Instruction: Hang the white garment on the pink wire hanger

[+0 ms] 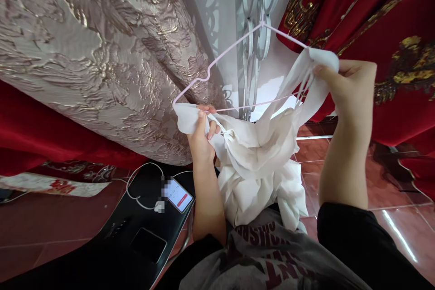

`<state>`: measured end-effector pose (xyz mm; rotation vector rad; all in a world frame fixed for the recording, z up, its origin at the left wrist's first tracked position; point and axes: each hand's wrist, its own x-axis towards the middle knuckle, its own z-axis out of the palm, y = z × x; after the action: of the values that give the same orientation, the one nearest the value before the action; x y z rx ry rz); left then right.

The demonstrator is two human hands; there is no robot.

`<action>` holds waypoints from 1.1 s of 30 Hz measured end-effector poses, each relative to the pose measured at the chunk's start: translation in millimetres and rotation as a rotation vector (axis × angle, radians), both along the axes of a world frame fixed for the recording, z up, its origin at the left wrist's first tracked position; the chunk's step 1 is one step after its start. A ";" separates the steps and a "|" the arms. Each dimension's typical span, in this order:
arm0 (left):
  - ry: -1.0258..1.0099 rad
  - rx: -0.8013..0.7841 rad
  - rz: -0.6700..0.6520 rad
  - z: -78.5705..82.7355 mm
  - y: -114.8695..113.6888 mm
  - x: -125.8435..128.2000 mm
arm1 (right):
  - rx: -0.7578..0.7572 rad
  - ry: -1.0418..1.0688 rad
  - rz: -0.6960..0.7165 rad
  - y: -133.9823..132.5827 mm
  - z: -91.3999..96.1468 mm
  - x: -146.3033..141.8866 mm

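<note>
A pale pink clothes hanger (231, 48) hangs by its hook from a white metal scrollwork frame. A thin white garment (261, 145) is spread between both hands, its lower part bunched in my lap. My left hand (203, 133) pinches the garment near the hanger's left end, where white cloth lies over the tip. On the other side, my right hand (343, 81) grips the cloth draped over the hanger's right arm. That cloth hides the hanger's right tip. Most fingers of my right hand are behind the fabric.
Left of the hanger hangs a shiny embossed curtain (102, 54); red curtains (374, 31) with gold trim hang at the right. A black bench (112, 240) at lower left bears a lit phone (178, 194), a dark phone (148, 244) and a white cable (127, 183). The floor is red tile.
</note>
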<state>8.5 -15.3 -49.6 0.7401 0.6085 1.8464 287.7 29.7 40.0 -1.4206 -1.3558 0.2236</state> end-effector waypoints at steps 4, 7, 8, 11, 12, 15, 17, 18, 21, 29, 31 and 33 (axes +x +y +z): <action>0.004 -0.004 0.012 -1.2 0.4 0.5 | -0.035 -0.022 -0.046 10.3 -6.6 -1.7; 0.038 -0.008 0.021 -2.2 1.3 0.4 | -0.016 -0.002 -0.021 14.6 -9.0 -6.3; 0.044 -0.009 0.023 -2.5 1.5 0.3 | -0.003 0.009 -0.006 15.4 -9.5 -8.0; 0.042 -0.011 0.034 -3.1 1.8 -0.1 | 0.023 0.059 0.036 16.3 -10.9 -11.4; 0.036 -0.013 0.035 -3.2 1.7 -0.3 | 0.029 0.090 0.049 16.3 -11.5 -11.9; 0.012 -0.015 0.016 -3.5 1.5 -0.6 | 0.041 0.180 0.098 16.0 -13.7 -11.4; 0.015 -0.009 0.008 -3.9 1.7 -0.9 | 0.028 0.172 0.099 16.3 -15.1 -10.7; 0.027 -0.005 0.005 -4.2 1.9 -0.9 | 0.023 0.144 0.089 16.9 -15.7 -10.5; 0.056 0.010 0.004 -5.3 2.7 -1.0 | 0.033 0.054 0.062 19.7 -17.6 -10.7; 0.064 0.025 0.004 -7.2 3.3 -3.4 | 0.020 0.170 0.135 18.6 -23.0 -11.5; 0.054 0.024 -0.006 -7.3 3.2 -4.3 | -0.032 0.266 0.181 17.6 -21.7 -10.1; 0.041 0.020 -0.012 -7.4 3.2 -4.9 | -0.091 0.372 0.276 18.5 -20.0 -8.2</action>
<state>3.6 -12.1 -57.0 0.7949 0.6115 1.8324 279.6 48.2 20.0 -1.1883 -1.2365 0.7030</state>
